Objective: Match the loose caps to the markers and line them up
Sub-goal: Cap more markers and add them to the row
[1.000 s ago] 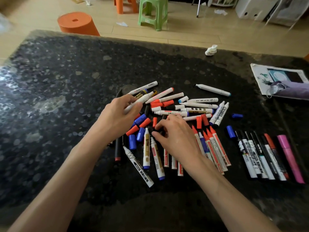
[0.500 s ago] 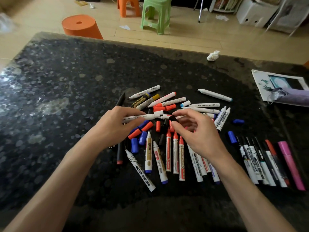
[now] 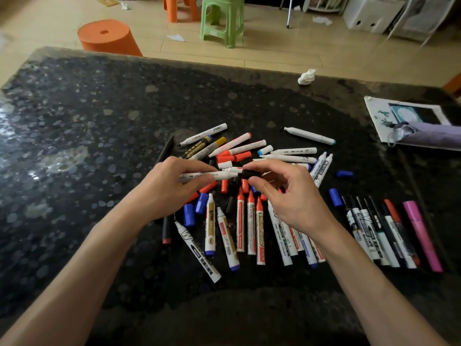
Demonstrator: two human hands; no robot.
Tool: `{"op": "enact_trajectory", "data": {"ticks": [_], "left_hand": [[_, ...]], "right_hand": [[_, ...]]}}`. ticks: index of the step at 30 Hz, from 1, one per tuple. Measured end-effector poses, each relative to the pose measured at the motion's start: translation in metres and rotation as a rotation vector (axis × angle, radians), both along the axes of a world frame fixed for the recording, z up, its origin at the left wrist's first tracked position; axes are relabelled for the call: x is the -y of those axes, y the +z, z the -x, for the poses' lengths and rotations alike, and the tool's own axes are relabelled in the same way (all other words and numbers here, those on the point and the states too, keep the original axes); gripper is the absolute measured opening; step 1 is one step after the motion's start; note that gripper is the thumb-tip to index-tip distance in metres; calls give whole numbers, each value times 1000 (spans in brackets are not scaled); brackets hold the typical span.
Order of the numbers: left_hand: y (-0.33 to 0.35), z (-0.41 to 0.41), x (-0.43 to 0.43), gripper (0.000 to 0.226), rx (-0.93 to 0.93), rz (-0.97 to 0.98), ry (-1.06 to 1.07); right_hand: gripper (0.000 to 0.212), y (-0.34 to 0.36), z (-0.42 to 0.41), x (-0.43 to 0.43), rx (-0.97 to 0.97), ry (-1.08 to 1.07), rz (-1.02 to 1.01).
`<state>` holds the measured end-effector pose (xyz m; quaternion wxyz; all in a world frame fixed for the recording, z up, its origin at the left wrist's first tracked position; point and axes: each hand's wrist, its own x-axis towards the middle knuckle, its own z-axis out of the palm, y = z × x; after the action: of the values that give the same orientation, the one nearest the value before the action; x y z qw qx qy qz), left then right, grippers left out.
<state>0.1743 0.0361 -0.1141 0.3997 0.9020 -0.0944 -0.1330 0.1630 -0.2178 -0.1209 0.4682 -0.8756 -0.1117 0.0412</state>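
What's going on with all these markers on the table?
A person is capping markers. The left hand holds a white marker level above the pile, and the right hand pinches a black cap at its tip. A row of markers lies lined up on the right; loose caps lie in the middle.

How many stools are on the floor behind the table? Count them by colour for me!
Orange stools: 2
Green stools: 1
Total: 3
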Motion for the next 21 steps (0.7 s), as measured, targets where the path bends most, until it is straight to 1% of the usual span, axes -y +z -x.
{"op": "enact_trajectory", "data": {"ticks": [2,4,6,7,8,10,12,13,17,21], "left_hand": [[0,1,1,21,5,7,-13],[-1,1,2,21,7,6,-32],[-1,1,2,20,11,-1,-37],[-1,1,2,20,12,0,-32],[-2,0,2,20,14,2,-26],[-2,0,1,20,16,3,-22],[-3,0,1,20,22,1,-28],[-4,0,1,20,22,1,-29],[-5,-1,2,20,27,4,-32],[-7,-2,2,21,39,10,-41]], "right_hand": [[28,2,1,-1,6,26,24],[29,2,4,-2,15,47,105],[27,1,4,0,37,22,178],[25,2,3,2,45,-18,183],[24,4,2,4,42,-73,151],[21,10,1,8,-15,-180,-50],[16,17,2,7,-130,-207,-252],[15,18,3,6,-171,-194,-294],[17,17,5,5,-229,-101,-296],[19,16,6,4,-240,-30,-271]]}}
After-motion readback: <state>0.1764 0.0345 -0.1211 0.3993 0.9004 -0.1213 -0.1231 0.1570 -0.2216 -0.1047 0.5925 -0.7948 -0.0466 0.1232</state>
